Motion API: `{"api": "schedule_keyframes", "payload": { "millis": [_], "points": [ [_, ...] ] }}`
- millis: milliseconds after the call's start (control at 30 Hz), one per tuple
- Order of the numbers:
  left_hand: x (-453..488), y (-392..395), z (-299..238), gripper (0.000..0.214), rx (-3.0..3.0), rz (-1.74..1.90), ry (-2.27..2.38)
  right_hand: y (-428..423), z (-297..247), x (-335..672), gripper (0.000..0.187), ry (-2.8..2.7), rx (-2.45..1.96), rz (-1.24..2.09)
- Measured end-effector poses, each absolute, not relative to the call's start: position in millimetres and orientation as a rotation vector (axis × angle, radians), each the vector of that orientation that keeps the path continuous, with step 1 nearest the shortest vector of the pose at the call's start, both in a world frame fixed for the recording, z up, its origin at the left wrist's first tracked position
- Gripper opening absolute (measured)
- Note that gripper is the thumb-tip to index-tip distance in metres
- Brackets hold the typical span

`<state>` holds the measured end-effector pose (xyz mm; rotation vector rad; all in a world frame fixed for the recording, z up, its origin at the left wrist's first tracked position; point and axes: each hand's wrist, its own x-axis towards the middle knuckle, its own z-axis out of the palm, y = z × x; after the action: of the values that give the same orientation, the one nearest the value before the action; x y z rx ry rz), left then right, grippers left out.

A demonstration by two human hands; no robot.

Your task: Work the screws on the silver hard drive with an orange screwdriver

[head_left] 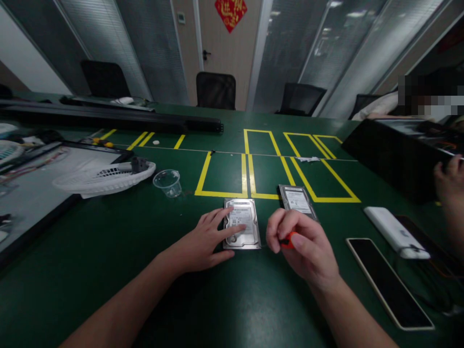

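Observation:
A silver hard drive (250,227) lies flat on the green table in front of me. My left hand (213,234) rests on it from the left, fingers spread over its label and thumb along the near edge. Just right of the drive, my right hand (304,246) is closed round a screwdriver (289,240) with a red and black handle. Its thin shaft points left to the drive's near right corner; whether the tip touches a screw I cannot tell. Behind my right hand lies a second hard drive (297,199), partly covered by it.
A clear plastic cup (168,182) and a white fan guard (105,179) stand left. Yellow tape (224,194) marks boxes on the table (174,295). To the right lie a phone (387,282) and a white power bank (397,232); beyond, another person's hand (451,181) touches a black case (391,164).

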<state>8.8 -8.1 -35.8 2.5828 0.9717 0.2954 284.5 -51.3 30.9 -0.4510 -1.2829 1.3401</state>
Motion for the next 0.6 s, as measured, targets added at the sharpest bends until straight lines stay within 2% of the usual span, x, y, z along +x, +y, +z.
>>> {"api": "schedule_keyframes", "payload": {
  "millis": [267, 400, 467, 600],
  "points": [
    [10.5, -7.8, -33.3, 0.083, 2.577, 0.276, 0.975, -53.1, 30.0, 283.3, 0.01, -1.231, -0.471, 1.392],
    [10.1, -7.9, -33.6, 0.084, 2.577, 0.296, 0.967, -53.0, 34.1, 285.1, 0.032, -1.242, -0.462, 1.387],
    [9.7, -8.0, -34.1, 0.084, 2.578, 0.294, 0.968, -52.1, 34.3, 286.5, 0.036, -1.254, -0.443, 1.384],
    [9.4, -8.2, -34.4, 0.084, 2.583, 0.289, 0.971, -50.4, 31.8, 287.0, 0.026, -1.278, -0.448, 1.36]
  ]
}}
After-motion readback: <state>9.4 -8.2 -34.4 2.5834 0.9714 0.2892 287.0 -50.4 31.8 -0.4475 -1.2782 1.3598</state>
